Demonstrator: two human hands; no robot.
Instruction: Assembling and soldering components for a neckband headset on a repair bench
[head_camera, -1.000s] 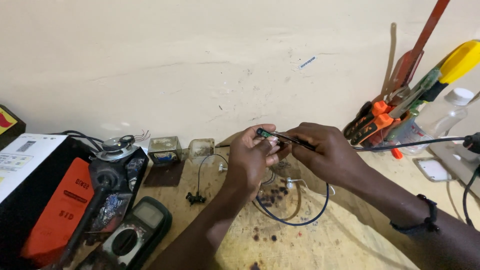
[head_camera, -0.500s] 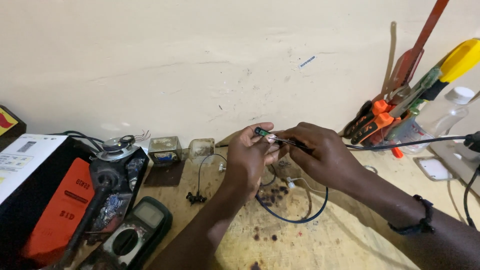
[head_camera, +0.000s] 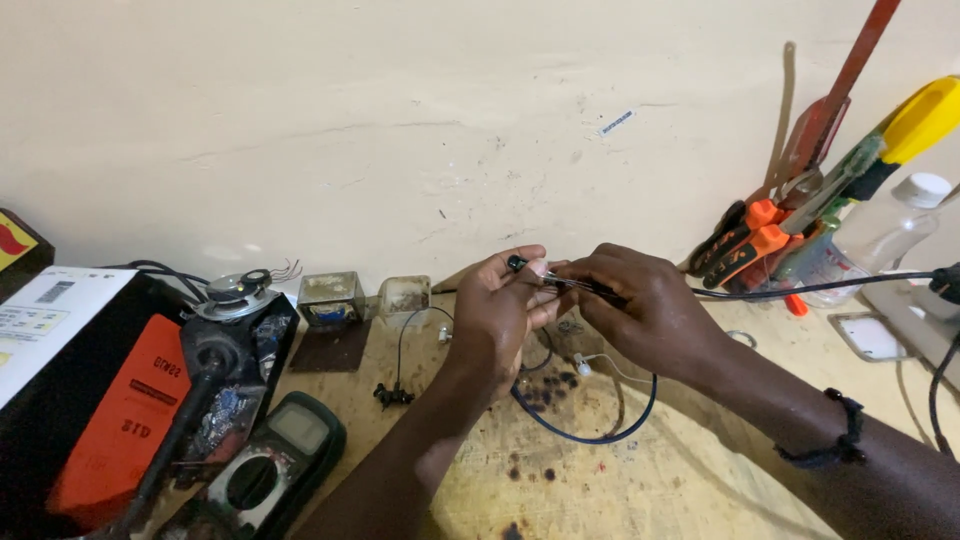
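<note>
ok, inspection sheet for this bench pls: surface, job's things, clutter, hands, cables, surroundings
Surface: wooden benchtop, scuffed, with dark burn spots.
Job's things: small black part pinched at the left hand's fingertips; thin dark tool in the right hand, tip meeting it.
Clutter: multimeter, small speaker, two small square tubs, clear bottle, orange-handled pliers.
Hands: left hand and right hand close together above the bench, both gripping.
Cables: blue wire loop under the hands; black cord running right.
Surroundings: cream wall, marked; tools leaning at right.
</note>
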